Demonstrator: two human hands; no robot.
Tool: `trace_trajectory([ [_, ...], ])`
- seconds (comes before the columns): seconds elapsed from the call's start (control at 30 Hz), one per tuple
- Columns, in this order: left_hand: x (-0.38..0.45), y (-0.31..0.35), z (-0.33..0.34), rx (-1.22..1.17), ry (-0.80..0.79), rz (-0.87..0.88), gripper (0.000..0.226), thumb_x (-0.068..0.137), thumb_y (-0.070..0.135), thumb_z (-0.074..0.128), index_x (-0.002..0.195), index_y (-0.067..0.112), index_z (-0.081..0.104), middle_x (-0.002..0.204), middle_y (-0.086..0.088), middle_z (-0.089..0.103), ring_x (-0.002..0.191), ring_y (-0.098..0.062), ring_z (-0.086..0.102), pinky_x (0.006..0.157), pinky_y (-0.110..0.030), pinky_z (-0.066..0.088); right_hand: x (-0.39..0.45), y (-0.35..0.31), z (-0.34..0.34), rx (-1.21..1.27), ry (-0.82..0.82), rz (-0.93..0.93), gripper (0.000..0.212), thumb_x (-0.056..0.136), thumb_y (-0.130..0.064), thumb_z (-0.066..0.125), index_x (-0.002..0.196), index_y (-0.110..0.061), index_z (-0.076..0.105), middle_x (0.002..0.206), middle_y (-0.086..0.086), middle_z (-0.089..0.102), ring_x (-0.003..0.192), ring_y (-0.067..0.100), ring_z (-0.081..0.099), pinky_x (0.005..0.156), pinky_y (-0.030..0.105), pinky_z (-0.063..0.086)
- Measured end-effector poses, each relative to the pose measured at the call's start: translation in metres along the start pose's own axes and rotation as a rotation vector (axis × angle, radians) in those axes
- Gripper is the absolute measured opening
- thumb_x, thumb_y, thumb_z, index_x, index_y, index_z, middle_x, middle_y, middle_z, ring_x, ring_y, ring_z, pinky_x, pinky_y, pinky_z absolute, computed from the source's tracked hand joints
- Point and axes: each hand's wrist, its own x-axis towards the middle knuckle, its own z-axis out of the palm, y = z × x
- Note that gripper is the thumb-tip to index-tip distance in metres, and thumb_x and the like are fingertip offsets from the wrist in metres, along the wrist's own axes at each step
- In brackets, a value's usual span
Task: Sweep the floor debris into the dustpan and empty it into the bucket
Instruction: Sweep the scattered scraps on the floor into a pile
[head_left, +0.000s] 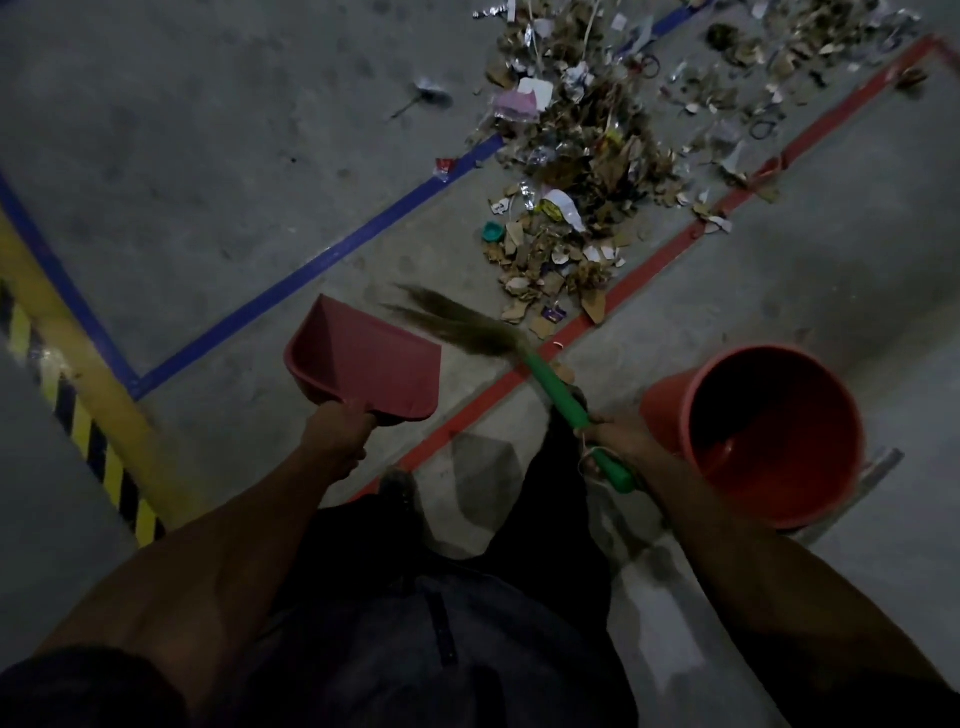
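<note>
My left hand (337, 436) grips the handle of a red dustpan (363, 358), which is held above the floor with nothing visible inside it. My right hand (610, 441) grips the green handle of a broom (553, 387); its brown bristles (452, 322) point left, toward the dustpan's mouth. A long pile of debris (571, 171) of dry leaves, paper scraps and foil lies on the concrete ahead. An orange bucket (769, 436) stands at my right, tilted, its inside dark and apparently empty.
Blue tape (311, 270) and red tape (649, 270) lines cross the floor. A yellow kerb with black stripes (78, 395) runs along the left. More scattered debris (779, 78) lies at the far right. My legs and shoe (397, 486) are below.
</note>
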Motion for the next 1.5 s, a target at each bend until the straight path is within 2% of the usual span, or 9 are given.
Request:
trace_trajectory([
  [0.27, -0.009, 0.094, 0.103, -0.053, 0.07, -0.089, 0.014, 0.087, 0.019, 0.063, 0.091, 0.007, 0.057, 0.086, -0.014, 0.059, 0.065, -0.025, 0.055, 0.056, -0.028, 0.047, 0.113, -0.087, -0.135, 0.14, 0.03, 0.009, 0.014, 0.073, -0.004, 0.071, 0.083, 0.003, 0.065, 0.062, 0.021, 0.057, 0.042, 0.023, 0.053, 0.044, 0.028, 0.043],
  [0.43, -0.024, 0.151, 0.155, -0.132, 0.095, -0.062, 0.021, 0.084, 0.013, 0.064, 0.067, 0.007, 0.054, 0.064, -0.012, 0.05, 0.047, -0.021, 0.043, 0.041, -0.018, 0.031, 0.155, -0.139, -0.184, 0.227, 0.03, -0.003, 0.009, 0.082, 0.002, 0.064, 0.075, 0.001, 0.059, 0.06, 0.018, 0.053, 0.034, 0.019, 0.047, 0.037, 0.022, 0.039],
  [0.6, -0.025, 0.179, 0.174, -0.2, 0.149, -0.039, 0.02, 0.06, 0.026, 0.064, 0.065, 0.007, 0.059, 0.061, -0.016, 0.054, 0.054, -0.024, 0.052, 0.056, -0.035, 0.041, 0.18, -0.179, -0.208, 0.264, 0.101, -0.036, 0.012, 0.078, 0.001, 0.071, 0.085, 0.007, 0.063, 0.071, 0.024, 0.058, 0.048, 0.025, 0.053, 0.041, 0.027, 0.043],
  [0.77, -0.019, 0.184, 0.176, -0.149, 0.149, -0.033, 0.02, 0.072, 0.023, 0.066, 0.067, 0.006, 0.06, 0.063, -0.02, 0.059, 0.05, -0.027, 0.054, 0.052, -0.035, 0.042, 0.204, -0.219, -0.228, 0.27, 0.15, -0.054, 0.015, 0.081, 0.0, 0.07, 0.085, 0.009, 0.058, 0.065, 0.022, 0.06, 0.039, 0.022, 0.054, 0.037, 0.023, 0.044],
  [0.87, -0.014, 0.178, 0.175, -0.141, 0.152, -0.003, 0.019, 0.074, 0.024, 0.065, 0.069, 0.006, 0.061, 0.065, -0.022, 0.061, 0.048, -0.026, 0.055, 0.053, -0.035, 0.043, 0.216, -0.234, -0.237, 0.309, 0.181, -0.093, 0.019, 0.076, -0.001, 0.075, 0.078, 0.001, 0.057, 0.087, 0.027, 0.066, 0.06, 0.027, 0.06, 0.057, 0.033, 0.05],
  [1.0, -0.014, 0.166, 0.167, -0.105, 0.143, 0.031, 0.019, 0.074, 0.027, 0.066, 0.067, 0.01, 0.06, 0.07, -0.019, 0.064, 0.056, -0.029, 0.06, 0.056, -0.034, 0.045, 0.216, -0.231, -0.236, 0.435, 0.221, -0.129, 0.042, 0.069, -0.003, 0.074, 0.107, 0.005, 0.06, 0.105, 0.025, 0.067, 0.068, 0.027, 0.062, 0.053, 0.03, 0.05],
  [1.2, -0.02, 0.142, 0.152, -0.066, 0.09, 0.066, 0.021, 0.065, 0.034, 0.062, 0.067, 0.013, 0.06, 0.072, -0.016, 0.064, 0.064, -0.03, 0.063, 0.061, -0.038, 0.047, 0.115, -0.175, -0.198, 0.474, 0.2, -0.099, 0.015, 0.084, 0.001, 0.064, 0.098, 0.006, 0.063, 0.076, 0.021, 0.06, 0.049, 0.023, 0.053, 0.039, 0.025, 0.044],
  [1.37, -0.028, 0.118, 0.137, -0.071, 0.028, 0.043, 0.023, 0.069, 0.033, 0.066, 0.074, 0.011, 0.061, 0.076, -0.018, 0.064, 0.06, -0.026, 0.059, 0.054, -0.029, 0.04, 0.03, -0.095, -0.151, 0.433, 0.078, -0.097, 0.012, 0.091, -0.001, 0.059, 0.103, 0.001, 0.06, 0.065, 0.019, 0.053, 0.036, 0.018, 0.046, 0.035, 0.021, 0.041],
  [1.5, -0.042, 0.102, 0.126, -0.08, -0.013, 0.056, 0.024, 0.064, 0.034, 0.066, 0.071, 0.011, 0.06, 0.076, -0.016, 0.062, 0.069, -0.027, 0.06, 0.062, -0.035, 0.04, -0.008, -0.037, -0.126, 0.345, 0.069, -0.038, 0.014, 0.089, 0.0, 0.063, 0.09, -0.014, 0.062, 0.062, 0.016, 0.055, 0.032, 0.017, 0.046, 0.034, 0.02, 0.04],
])
